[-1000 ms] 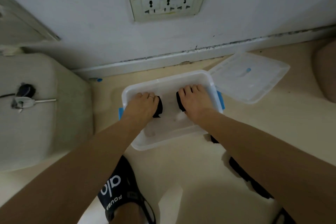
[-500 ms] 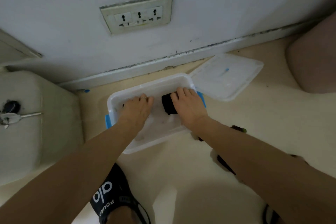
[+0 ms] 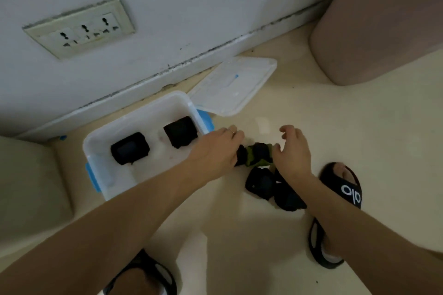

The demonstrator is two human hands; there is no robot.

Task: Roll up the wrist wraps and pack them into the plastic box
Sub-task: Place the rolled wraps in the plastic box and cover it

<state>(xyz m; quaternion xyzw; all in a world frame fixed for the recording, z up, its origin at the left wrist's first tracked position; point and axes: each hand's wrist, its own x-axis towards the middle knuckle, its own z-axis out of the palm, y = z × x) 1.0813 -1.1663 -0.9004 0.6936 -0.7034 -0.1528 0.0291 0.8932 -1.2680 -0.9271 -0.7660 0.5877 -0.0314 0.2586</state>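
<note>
box (image 3: 96,148): 2 rolled wraps inside | my left hand (image 3: 215,151) grips green-black wrap (image 3: 255,154) | right hand (image 3: 291,151) loose, touching it

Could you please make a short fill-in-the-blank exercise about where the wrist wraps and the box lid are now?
1. The plastic box holds ___ rolled black wraps.
2. The lid lies on the ___, beside the box.
3. The left hand and right hand meet at a wrap that is black and ___.

Missing words: two; floor; green

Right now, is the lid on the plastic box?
No, the lid lies on the floor beside the open plastic box.
</note>
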